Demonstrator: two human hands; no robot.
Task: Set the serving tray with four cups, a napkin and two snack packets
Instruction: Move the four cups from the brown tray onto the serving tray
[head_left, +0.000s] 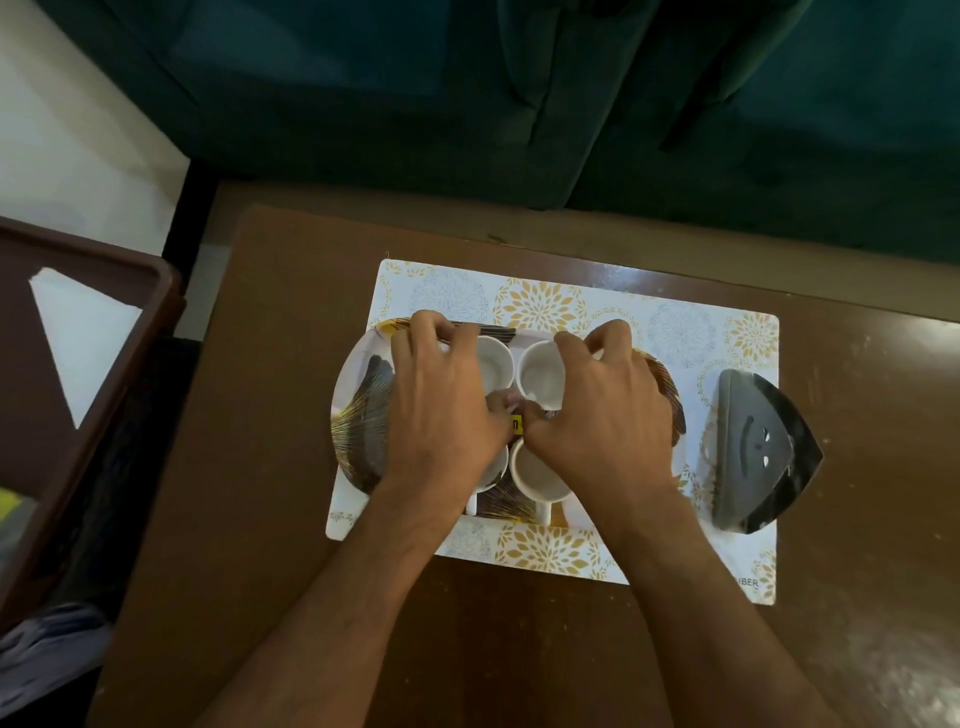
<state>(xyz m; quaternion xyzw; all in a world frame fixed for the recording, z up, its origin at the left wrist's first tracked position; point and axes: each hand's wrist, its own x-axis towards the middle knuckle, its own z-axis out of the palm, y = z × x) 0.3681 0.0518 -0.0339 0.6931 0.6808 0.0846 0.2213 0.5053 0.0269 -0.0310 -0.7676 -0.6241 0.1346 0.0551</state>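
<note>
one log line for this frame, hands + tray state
hands: left, right meeting mid-tray over yellow item | tray: cups on | napkin: unseen

Four white cups (542, 373) (two partly hidden), one tray (358, 415), perhaps one packet (515, 424)

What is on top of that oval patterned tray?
On the tray stand four white cups, two far, two near. A small yellow-labelled item shows between the left hand and right hand, which cover the rest.
</note>
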